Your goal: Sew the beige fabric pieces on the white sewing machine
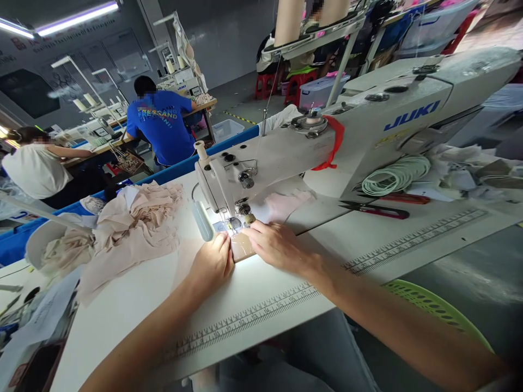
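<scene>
A small beige fabric piece [242, 246] lies on the white table under the needle of a white JUKI sewing machine [368, 125]. My left hand [212, 264] pinches its left edge with curled fingers. My right hand [275, 246] presses flat on its right side, fingertips close to the presser foot [235, 224]. Most of the piece is hidden between my hands.
A heap of beige fabric pieces [134, 226] lies to the left. Pale pink cloth [281, 204] sits behind the needle. Thread snips [373, 208], red-handled scissors [404, 197] and a coil of white elastic [394, 175] lie right. A green basket [433, 307] stands below. Two people sit at far tables.
</scene>
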`<move>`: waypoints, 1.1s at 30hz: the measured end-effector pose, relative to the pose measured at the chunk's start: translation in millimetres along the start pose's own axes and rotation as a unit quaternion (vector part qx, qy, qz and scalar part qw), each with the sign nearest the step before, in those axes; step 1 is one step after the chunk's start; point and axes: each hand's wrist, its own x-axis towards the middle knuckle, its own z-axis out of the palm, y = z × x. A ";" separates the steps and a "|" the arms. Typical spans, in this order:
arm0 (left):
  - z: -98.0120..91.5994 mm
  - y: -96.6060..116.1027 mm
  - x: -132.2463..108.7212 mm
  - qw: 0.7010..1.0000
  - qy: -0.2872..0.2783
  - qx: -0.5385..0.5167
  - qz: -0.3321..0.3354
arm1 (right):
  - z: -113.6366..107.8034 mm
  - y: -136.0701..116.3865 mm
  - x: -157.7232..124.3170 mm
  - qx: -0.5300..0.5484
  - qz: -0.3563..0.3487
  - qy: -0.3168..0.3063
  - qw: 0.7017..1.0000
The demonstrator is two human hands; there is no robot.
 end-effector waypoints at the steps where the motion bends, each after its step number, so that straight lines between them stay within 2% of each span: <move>1: 1.2 -2.2 1.0 1.000 -0.002 -0.001 0.000 | -0.7 0.6 -0.1 0.001 0.001 -0.002 1.000; 7: 8.0 -7.8 2.7 1.000 -0.021 -0.013 -0.012 | -4.2 2.0 0.2 0.005 0.003 -0.010 1.000; 12: 8.9 -7.1 2.6 1.000 -0.010 -0.009 -0.009 | -6.5 -0.8 0.2 0.034 0.022 -0.021 0.999; 18: 8.6 -7.5 2.8 1.000 -0.015 -0.015 -0.008 | -11.5 5.5 20.1 0.149 0.139 -0.023 0.979; 23: 8.9 -7.8 3.0 1.000 -0.016 -0.021 -0.004 | -10.8 14.5 39.1 0.112 0.176 -0.032 0.977; 28: 9.1 -7.7 3.4 0.999 -0.013 -0.037 -0.014 | -4.6 13.4 28.8 0.117 0.166 0.009 0.979; 33: 10.7 -12.8 6.3 0.999 -0.007 -0.047 -0.011 | -0.1 6.9 28.6 0.097 0.177 -0.002 0.979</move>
